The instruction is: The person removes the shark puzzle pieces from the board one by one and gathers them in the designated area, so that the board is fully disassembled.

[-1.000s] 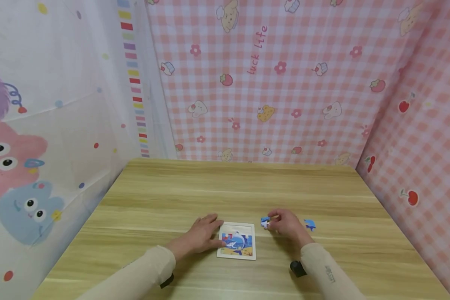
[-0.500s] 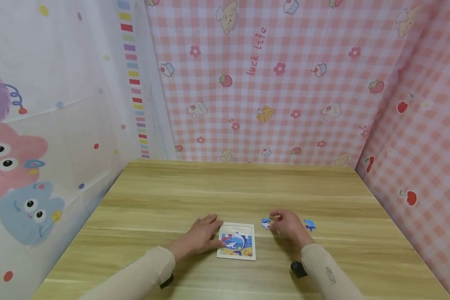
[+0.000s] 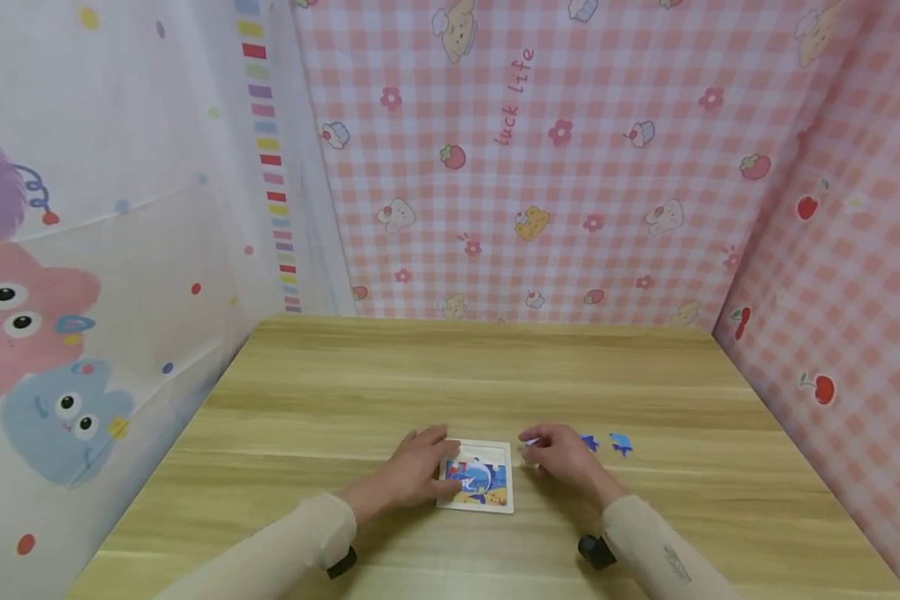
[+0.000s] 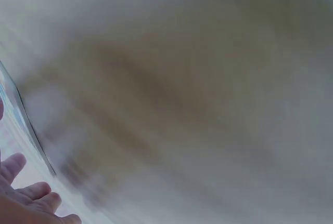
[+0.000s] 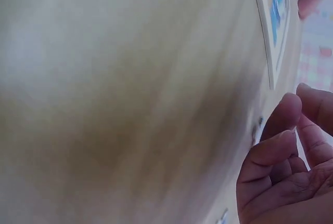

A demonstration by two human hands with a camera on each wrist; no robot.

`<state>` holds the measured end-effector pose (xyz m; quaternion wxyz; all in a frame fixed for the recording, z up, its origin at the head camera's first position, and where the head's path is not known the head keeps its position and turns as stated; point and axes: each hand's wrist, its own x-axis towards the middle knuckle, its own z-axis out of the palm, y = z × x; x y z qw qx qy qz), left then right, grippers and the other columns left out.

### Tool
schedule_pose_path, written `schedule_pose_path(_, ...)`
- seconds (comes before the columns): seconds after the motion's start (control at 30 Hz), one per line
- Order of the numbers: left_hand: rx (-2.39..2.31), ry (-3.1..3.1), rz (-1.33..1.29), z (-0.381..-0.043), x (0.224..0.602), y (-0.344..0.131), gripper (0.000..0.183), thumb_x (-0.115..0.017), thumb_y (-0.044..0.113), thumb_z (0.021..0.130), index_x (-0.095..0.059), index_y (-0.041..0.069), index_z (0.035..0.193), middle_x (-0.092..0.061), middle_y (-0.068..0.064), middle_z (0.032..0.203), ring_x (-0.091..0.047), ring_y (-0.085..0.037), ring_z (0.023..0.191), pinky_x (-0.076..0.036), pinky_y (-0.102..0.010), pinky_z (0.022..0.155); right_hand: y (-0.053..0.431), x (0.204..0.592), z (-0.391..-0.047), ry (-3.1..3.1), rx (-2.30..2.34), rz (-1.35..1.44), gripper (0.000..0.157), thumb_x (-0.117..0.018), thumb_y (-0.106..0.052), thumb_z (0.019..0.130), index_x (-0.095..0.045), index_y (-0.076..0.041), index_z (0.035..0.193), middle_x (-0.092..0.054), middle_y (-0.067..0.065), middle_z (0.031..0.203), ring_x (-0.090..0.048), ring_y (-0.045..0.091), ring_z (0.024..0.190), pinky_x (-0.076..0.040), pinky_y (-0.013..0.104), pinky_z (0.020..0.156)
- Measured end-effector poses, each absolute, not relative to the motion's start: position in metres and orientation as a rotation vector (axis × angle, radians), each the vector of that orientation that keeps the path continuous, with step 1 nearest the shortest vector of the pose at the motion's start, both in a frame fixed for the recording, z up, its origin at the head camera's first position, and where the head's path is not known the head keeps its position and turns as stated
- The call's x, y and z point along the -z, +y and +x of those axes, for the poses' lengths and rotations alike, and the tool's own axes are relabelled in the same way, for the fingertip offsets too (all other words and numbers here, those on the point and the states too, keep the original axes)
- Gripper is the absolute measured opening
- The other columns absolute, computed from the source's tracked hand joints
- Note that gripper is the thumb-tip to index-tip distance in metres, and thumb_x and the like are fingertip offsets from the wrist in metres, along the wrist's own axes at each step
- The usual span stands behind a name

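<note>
A white-framed jigsaw puzzle with a partly filled sea picture lies on the table; bare board shows along its upper part. My left hand rests on the frame's left side, fingers extended and thumb over the picture. Just right of the frame, my right hand pinches a puzzle piece, mostly hidden by the fingers. In the right wrist view, the fingertips of the right hand stand close together, and the held piece cannot be made out. Two loose blue pieces, one nearer and one farther right, lie beyond that hand.
The wood-grain table extends behind and to both sides of the hands. A pink checked cloth hangs at its back edge, with printed cloths at left and right. Black wrist straps show under the sleeves.
My right hand has shifted slightly left toward the frame with the piece, uncovering a loose piece behind it. My left hand has slid a little right, farther over the frame.
</note>
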<state>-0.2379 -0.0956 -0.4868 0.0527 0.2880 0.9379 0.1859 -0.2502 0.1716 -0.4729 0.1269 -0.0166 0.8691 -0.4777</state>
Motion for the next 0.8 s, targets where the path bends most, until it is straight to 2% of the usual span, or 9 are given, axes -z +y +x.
schedule_pose_path(0.2,-0.603,2.841,0.961,-0.23,0.489,-0.086,0.059,-0.073,0.04,0.089,-0.059,0.008,0.137,-0.045,-0.02,0.146,-0.036,-0.034,0.14,-0.023,-0.062,0.113,0.164,0.478,-0.242,2.479,1.409,-0.129,0.023,-0.067,-0.004,0.091,-0.069,-0.002,0.114,-0.06,0.006,0.073,-0.052,0.016,0.059,-0.041,0.026,0.052)
schedule_pose_path(0.37,-0.572,2.862,0.967,-0.228,0.493,-0.085,0.055,-0.07,0.042,0.091,-0.061,0.013,0.136,-0.044,-0.02,0.148,-0.035,-0.034,0.141,-0.022,-0.063,0.113,0.158,0.478,-0.237,2.441,1.392,-0.205,0.026,-0.07,-0.007,0.089,-0.069,-0.002,0.114,-0.059,0.006,0.077,-0.052,0.016,0.062,-0.043,0.027,0.055)
schedule_pose_path(0.63,-0.527,2.867,0.933,-0.226,0.493,-0.084,0.05,-0.068,0.042,0.092,-0.064,0.015,0.134,-0.041,-0.024,0.15,-0.035,-0.039,0.141,-0.029,-0.06,0.112,0.155,0.482,-0.236,2.481,1.282,-0.27,0.025,-0.073,-0.011,0.089,-0.071,-0.006,0.113,-0.057,0.005,0.078,-0.052,0.016,0.063,-0.042,0.027,0.056)
schedule_pose_path(0.8,-0.53,2.855,0.914,-0.225,0.492,-0.084,0.051,-0.068,0.042,0.093,-0.063,0.015,0.135,-0.041,-0.022,0.151,-0.034,-0.037,0.142,-0.028,-0.059,0.112,0.156,0.482,-0.236,2.474,1.268,-0.303,0.024,-0.072,-0.009,0.089,-0.072,-0.006,0.113,-0.057,0.004,0.076,-0.051,0.015,0.062,-0.04,0.025,0.055)
